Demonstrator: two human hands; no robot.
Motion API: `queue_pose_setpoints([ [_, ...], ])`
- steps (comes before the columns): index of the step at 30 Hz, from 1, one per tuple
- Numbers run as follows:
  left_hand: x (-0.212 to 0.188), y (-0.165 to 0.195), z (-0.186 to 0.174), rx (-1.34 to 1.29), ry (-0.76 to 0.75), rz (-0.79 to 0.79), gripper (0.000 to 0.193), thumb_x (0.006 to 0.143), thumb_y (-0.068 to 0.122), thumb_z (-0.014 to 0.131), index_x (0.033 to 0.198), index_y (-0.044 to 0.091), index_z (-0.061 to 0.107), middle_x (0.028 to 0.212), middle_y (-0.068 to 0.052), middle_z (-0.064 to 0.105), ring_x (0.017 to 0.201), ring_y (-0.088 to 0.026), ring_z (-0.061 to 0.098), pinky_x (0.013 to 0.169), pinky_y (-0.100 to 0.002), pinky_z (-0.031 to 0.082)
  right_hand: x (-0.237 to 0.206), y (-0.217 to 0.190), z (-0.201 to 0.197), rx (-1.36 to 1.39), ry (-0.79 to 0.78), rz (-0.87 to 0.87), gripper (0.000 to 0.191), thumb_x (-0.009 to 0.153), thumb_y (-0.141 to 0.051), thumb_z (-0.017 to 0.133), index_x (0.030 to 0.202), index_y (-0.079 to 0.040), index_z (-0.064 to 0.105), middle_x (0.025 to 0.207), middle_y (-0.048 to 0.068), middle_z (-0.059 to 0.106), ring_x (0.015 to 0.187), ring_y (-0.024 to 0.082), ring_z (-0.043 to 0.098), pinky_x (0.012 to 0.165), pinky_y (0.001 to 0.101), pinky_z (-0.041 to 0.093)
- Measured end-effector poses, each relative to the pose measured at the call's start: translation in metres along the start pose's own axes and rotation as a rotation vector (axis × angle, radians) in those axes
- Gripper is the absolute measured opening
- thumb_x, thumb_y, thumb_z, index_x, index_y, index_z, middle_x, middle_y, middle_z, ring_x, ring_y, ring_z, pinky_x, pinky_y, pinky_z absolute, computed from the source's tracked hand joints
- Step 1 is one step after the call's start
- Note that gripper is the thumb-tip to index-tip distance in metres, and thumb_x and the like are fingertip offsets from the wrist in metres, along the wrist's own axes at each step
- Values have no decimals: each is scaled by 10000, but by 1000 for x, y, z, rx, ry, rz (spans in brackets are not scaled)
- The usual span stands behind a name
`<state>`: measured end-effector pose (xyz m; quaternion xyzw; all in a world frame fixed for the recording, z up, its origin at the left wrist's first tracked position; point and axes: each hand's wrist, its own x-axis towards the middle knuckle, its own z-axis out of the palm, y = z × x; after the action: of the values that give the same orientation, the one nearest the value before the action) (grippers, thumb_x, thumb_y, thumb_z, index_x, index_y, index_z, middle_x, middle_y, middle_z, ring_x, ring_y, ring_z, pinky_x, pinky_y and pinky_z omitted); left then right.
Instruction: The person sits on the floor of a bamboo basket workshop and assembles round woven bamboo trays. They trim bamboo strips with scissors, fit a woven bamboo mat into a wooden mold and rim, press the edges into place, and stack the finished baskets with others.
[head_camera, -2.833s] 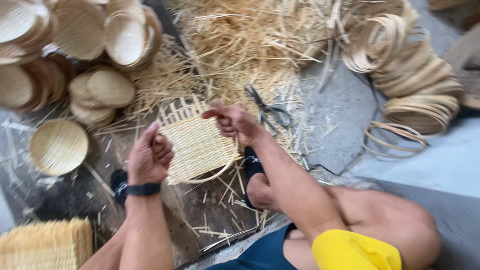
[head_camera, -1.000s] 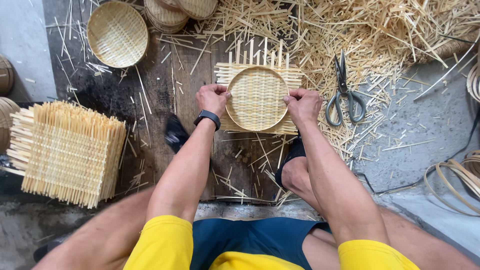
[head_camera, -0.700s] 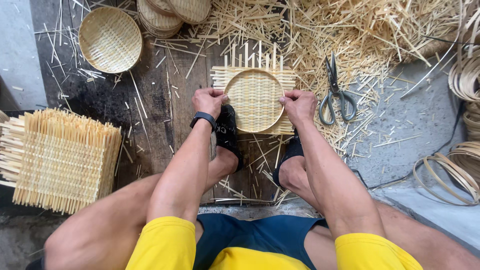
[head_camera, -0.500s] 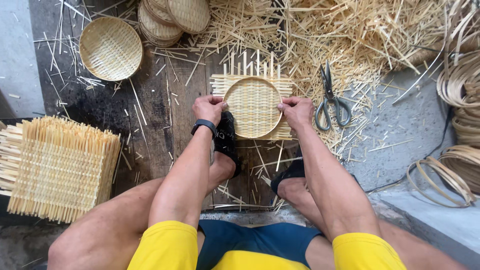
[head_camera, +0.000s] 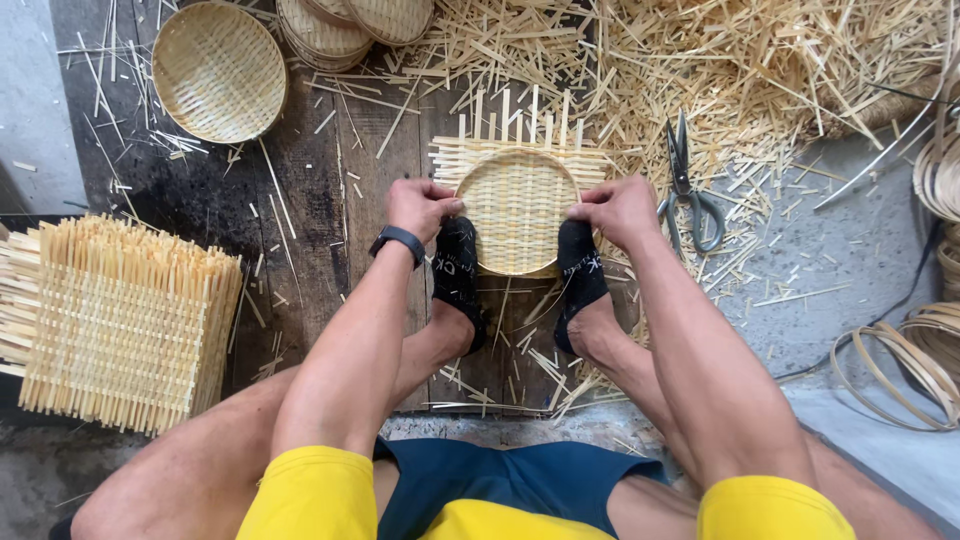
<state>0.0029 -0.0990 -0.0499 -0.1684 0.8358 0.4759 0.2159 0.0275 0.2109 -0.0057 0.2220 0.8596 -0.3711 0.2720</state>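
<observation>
**A:** Where is the basket, and what are the hands doing?

**B:** A round woven basket (head_camera: 517, 208) lies on dark floor boards (head_camera: 330, 230), pinned at its near edge by both feet in black socks (head_camera: 580, 285). The left hand (head_camera: 420, 207) pinches its left rim, the right hand (head_camera: 618, 208) its right rim, both closed on it.

**A:** How finished does it look?

**B:** The round shape is formed, but a square fringe of loose strip ends (head_camera: 505, 125) sticks out behind the rim, so trimming seems left. Scissors (head_camera: 685, 185) lie just right. A finished basket (head_camera: 218, 70) sits far left, and flat woven mats (head_camera: 115, 325) wait stacked nearby.
</observation>
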Motion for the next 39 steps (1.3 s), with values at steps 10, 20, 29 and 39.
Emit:
queue_pose_setpoints([
  [10,45,21,67,258,28,839,259,990,283,750,1217,161,776,1283,-56,704,1196,-274,607,1061,-433,464,-49,-40,99,-1000,16,-730,1173,636,-399,785,1601,14,262,1620,312,199,1525,469,114,1237,587,56],
  [20,45,30,68,48,-39,537,163,947,289,733,1060,197,808,1050,-14,742,950,-193,711,855,-313,579,-47,-21,115,-884,56,-760,1135,651,-433,751,1581,22,286,1619,296,175,1526,459,114,1238,601,67],
  [29,52,31,68,-29,-114,476,182,920,298,744,1069,219,811,1123,-15,723,1015,-173,701,896,-305,581,-51,-29,131,-799,310,-840,1067,742,-464,770,1571,41,328,1608,284,242,1527,458,160,1237,653,146],
  [39,55,25,68,172,-153,444,194,1024,279,693,1068,123,800,936,-69,739,851,-219,702,782,-330,551,43,-25,58,-92,329,-647,258,1027,-302,678,1151,-94,768,1061,113,753,1004,230,660,900,370,542],
])
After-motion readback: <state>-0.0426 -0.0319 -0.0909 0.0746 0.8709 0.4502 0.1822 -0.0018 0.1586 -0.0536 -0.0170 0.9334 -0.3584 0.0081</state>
